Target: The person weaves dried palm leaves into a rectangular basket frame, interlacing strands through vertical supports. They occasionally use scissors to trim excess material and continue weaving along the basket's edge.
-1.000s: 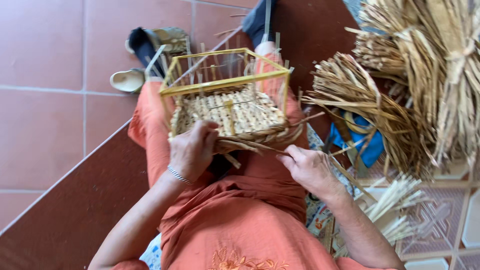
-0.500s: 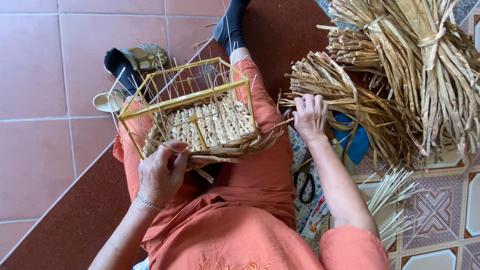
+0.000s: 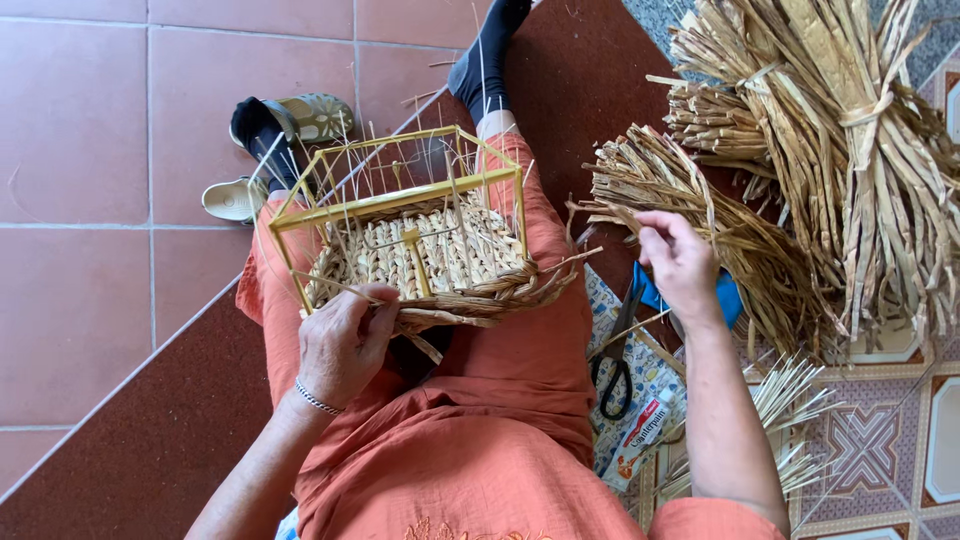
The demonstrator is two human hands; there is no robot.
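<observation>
The half-woven basket (image 3: 420, 265) in its yellow frame (image 3: 395, 200) sat on the person's lap. The left hand (image 3: 340, 340) gripped its braided rim, fingers closed on the weave. The right hand (image 3: 680, 262) hovered loosely open, holding nothing, over the straw bundle (image 3: 690, 215). Judging by this, the step was fetching a fresh strand; next came pinching one free.

A home floor used as a weaving workplace. Terracotta floor tiles (image 3: 100, 130) fill the upper left of the frame and patterned tiles (image 3: 880, 440) the lower right. Tied bundles of dried straw (image 3: 850, 150) pile at the upper right; scissors (image 3: 612, 360) lie centre-right, and slippers (image 3: 300, 120) sit near the top.
</observation>
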